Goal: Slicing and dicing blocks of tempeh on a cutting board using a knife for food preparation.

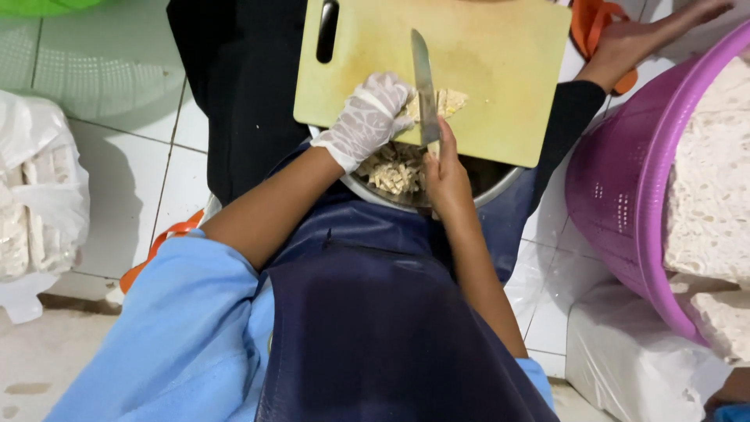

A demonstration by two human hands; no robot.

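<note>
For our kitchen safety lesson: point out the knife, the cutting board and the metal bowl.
knife [423,74], head view, middle of the blade
cutting board [500,62], head view, bare yellow surface right of the blade
metal bowl [492,181], head view, right rim under the board

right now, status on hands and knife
Left hand, gloved, on pale pieces. Right hand grips knife. Another person's hand beyond board.

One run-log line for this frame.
left hand: gloved, on tempeh pieces | right hand: gripping knife | cutting board over metal bowl
</note>
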